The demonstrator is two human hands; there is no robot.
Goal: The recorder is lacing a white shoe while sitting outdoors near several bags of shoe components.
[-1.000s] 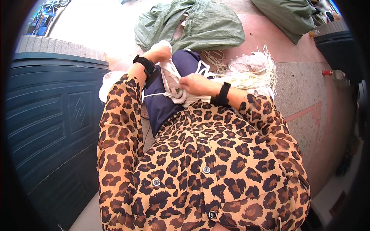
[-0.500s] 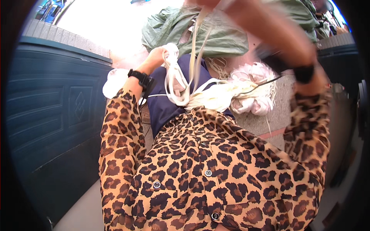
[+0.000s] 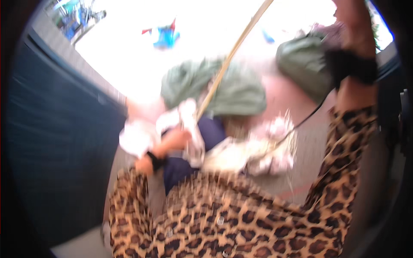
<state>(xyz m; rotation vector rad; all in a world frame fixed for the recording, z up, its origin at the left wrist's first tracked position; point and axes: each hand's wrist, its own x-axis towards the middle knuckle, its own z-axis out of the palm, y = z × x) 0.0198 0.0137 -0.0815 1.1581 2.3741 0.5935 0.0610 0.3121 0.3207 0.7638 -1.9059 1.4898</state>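
My left hand (image 3: 176, 139), low over my lap, is closed around a white looped bundle of soft strips (image 3: 195, 148). Motion blur hides the finger details. A long cream strand (image 3: 230, 58) runs taut from beside the bundle up past the top edge. My right arm is raised at the upper right. Only part of my right hand (image 3: 350, 13) shows at the top edge, its fingers out of sight. Across my dark-blue-clad lap lies a pile of loose cream strands (image 3: 226, 157), a pale pink-white bundle (image 3: 275, 163) at its right end.
A white rounded object (image 3: 137, 138) sits left of my left hand. Green sacks (image 3: 241, 92) lie ahead, another (image 3: 305, 64) farther right. A dark blue panelled door (image 3: 64, 142) stands on the left. A black cable (image 3: 307, 118) hangs from my right wrist.
My right arm has swung farther up and right, drawing the cream strand out long. My view has tilted up, so my left hand and lap sit lower.
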